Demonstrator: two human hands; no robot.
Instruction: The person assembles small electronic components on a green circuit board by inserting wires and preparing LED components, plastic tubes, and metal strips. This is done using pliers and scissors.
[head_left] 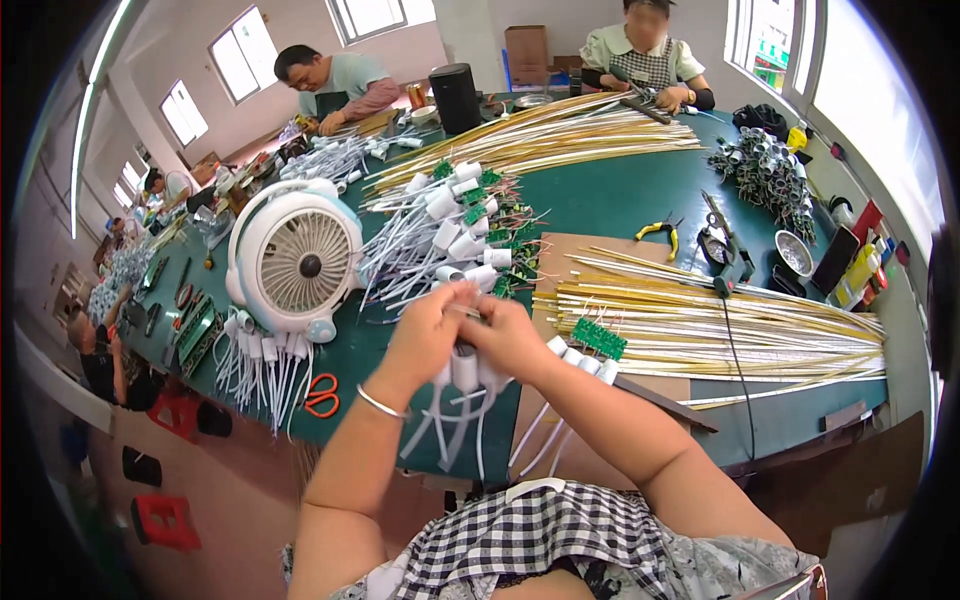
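My left hand (432, 325) and my right hand (502, 335) meet at the near edge of the green table, fingers pinched together. What sits between the fingertips is hidden and slightly blurred. Just below them are white cylindrical housings (464, 370) with white cords trailing toward me; whether they hang from my fingers I cannot tell. Beside my right wrist lies a green circuit board (598, 338) with thin wires, close to more white housings (573, 357). Beyond my hands is a heap of white housings with boards and cords (450, 235).
A white fan (305, 262) stands left, with orange-handled scissors (321, 396) nearby. Long yellow and white strips (720, 325) lie right, a soldering iron (735, 272) and its cord across them. Yellow-handled pliers (658, 238) lie beyond. Two people (335, 85) (648, 65) work across the table.
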